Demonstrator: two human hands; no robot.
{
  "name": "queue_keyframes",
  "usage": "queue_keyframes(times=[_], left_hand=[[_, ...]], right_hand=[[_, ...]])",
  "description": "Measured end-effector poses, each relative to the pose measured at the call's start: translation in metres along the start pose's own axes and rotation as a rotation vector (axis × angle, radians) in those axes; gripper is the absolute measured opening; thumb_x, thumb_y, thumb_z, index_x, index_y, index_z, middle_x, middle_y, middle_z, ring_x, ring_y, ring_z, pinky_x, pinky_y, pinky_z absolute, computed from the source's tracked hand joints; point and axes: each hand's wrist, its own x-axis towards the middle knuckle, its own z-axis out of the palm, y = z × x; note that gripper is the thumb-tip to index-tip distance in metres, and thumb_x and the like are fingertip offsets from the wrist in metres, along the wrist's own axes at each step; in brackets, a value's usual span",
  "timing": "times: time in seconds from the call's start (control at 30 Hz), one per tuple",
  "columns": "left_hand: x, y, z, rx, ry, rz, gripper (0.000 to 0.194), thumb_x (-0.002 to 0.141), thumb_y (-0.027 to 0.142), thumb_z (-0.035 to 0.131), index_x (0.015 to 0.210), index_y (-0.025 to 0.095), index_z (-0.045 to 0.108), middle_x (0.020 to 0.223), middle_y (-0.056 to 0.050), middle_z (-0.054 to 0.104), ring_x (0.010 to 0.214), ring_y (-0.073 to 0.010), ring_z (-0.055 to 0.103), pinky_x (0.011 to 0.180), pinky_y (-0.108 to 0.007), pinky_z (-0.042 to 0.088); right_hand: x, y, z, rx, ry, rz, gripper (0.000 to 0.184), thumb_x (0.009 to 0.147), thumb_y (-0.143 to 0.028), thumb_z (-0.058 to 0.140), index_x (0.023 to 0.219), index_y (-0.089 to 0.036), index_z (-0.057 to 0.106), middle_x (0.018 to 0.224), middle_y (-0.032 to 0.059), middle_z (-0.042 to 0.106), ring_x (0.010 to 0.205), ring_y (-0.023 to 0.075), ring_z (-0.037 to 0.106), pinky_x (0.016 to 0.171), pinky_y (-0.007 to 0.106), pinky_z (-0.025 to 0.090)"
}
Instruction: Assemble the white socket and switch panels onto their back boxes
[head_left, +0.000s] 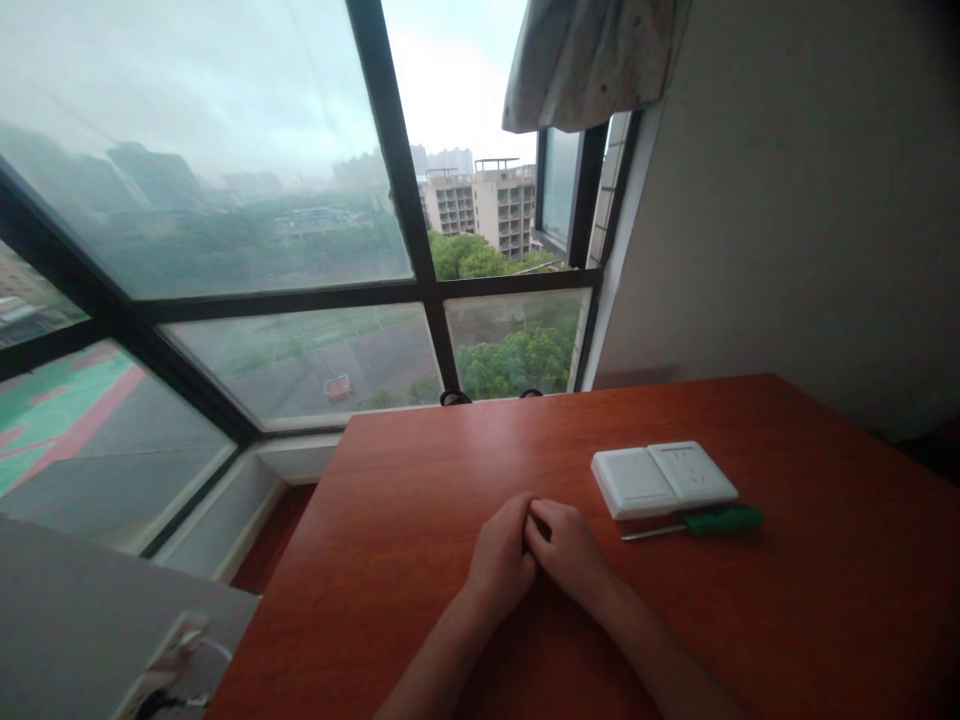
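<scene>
My left hand (501, 558) and my right hand (568, 548) rest together on the red-brown table (420, 480), fingertips touching, fingers curled inward. Nothing shows in either hand. To the right of my right hand lies a white wall socket and switch panel (663, 478), flat on the table. Just in front of the panel lies a screwdriver with a green handle (697, 523), its metal shaft pointing left toward my right hand.
A large window with dark frames (405, 200) stands beyond the table's far edge, looking out on buildings and trees. A grey wall (787, 200) runs along the right. At the lower left a white fitting with wires (169, 660) sits on a grey surface.
</scene>
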Motion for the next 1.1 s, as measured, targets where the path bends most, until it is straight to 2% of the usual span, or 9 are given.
queue_keyframes(times=[1.1], left_hand=[[-0.0003, 0.0001, 0.0005, 0.001, -0.002, 0.005, 0.054, 0.062, -0.002, 0.046, 0.113, 0.017, 0.055, 0.107, -0.009, 0.067, 0.097, -0.0228, 0.063, 0.086, -0.035, 0.049]], right_hand=[[-0.0002, 0.0023, 0.0014, 0.009, -0.016, -0.002, 0.02, 0.086, -0.018, 0.046, 0.07, -0.019, 0.056, 0.075, 0.0045, 0.066, 0.07, 0.0169, 0.059, 0.065, 0.026, 0.038]])
